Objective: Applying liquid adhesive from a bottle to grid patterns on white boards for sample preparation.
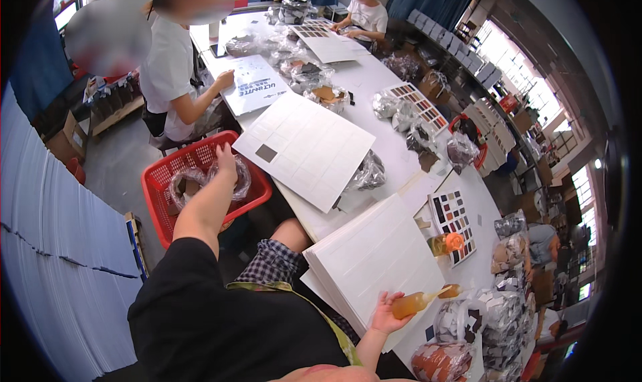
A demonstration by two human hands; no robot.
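Note:
My left hand (226, 162) reaches over the red plastic basket (152, 211) on the left, above clear plastic bags (186, 186) holding dark pieces. Its fingers are small and partly hidden, so their grip is unclear. In my right hand (385, 315), at the lower right, is a squeeze bottle (409, 305) of amber liquid, tilted with its thin nozzle pointing right. That hand is at the near edge of a stack of white boards (374, 248) on the table. Farther up lies another white board (304, 138) with one dark square swatch (265, 153) on it.
An orange-capped bottle (445, 243) stands by a sample card of dark swatches (453, 221). Bagged pieces (461, 318) crowd the right side. Across the table (378, 81), one person (174, 74) holds a printed board (255, 84); another person (366, 17) sits farther back.

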